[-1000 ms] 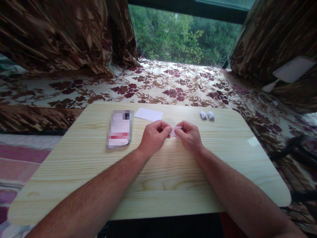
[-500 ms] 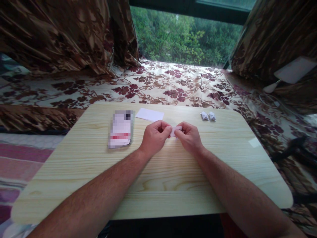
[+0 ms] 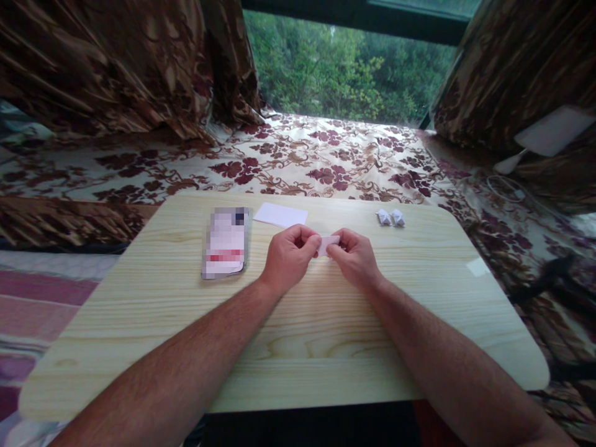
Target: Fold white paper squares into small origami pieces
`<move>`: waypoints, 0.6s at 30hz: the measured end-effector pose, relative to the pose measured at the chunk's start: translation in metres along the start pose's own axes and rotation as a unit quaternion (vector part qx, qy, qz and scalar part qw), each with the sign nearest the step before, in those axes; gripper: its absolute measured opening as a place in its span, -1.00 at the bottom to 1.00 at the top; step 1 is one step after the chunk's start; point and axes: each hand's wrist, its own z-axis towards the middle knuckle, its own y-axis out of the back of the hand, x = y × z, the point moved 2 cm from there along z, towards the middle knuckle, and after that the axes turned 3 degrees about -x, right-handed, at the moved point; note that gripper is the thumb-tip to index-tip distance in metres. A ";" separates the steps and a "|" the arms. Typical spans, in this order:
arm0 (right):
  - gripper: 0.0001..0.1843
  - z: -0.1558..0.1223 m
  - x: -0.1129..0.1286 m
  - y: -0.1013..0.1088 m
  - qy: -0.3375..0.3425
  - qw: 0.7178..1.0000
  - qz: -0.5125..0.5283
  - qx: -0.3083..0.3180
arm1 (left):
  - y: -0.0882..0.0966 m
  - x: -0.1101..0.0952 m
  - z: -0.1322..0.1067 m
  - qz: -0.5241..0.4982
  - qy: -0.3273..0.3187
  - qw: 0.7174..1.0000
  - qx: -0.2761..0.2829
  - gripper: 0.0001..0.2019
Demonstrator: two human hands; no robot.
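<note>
A small white piece of folded paper [image 3: 328, 245] is pinched between both hands above the table. My left hand [image 3: 291, 254] grips its left end between thumb and fingers. At the other end, my right hand [image 3: 354, 254] holds it with the thumb on the near face. The fingers behind the paper are mostly hidden. Just beyond my left hand lies a flat white sheet of paper [image 3: 282, 214]. Two small folded white paper shapes [image 3: 390, 218] sit side by side at the back right of the table.
A pale wood-grain table [image 3: 298, 335] with rounded corners carries everything. A phone-like object [image 3: 226, 242], blurred by pixels, lies at the left. A white patch [image 3: 477, 267] is near the right edge. Beyond stand a floral-covered ledge [image 3: 326, 152], curtains and a white lamp [image 3: 554, 131].
The paper between my fingers has tilted slightly, and more of its face shows. Both hands keep nearly the same place and grip. The objects on the table have not moved.
</note>
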 end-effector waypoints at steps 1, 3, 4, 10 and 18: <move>-0.94 0.000 0.000 0.000 0.000 1.000 -0.003 -0.001 | 0.000 0.000 0.000 0.000 0.000 1.000 -0.001 -0.85; -0.94 0.000 0.000 0.000 -0.003 1.000 -0.005 -0.003 | 0.000 -0.001 0.000 0.000 -0.002 1.000 -0.001 -0.86; -0.94 0.000 0.000 0.000 -0.004 1.000 -0.005 -0.002 | 0.000 -0.001 0.000 0.000 -0.002 1.000 -0.001 -0.86; -0.93 -0.001 0.001 0.000 -0.001 1.000 -0.024 -0.004 | 0.000 0.001 -0.001 -0.003 -0.004 1.000 0.006 -0.86; -0.94 -0.001 0.002 0.001 -0.010 1.000 -0.009 0.000 | 0.000 0.000 -0.001 -0.006 0.005 1.000 -0.001 -0.86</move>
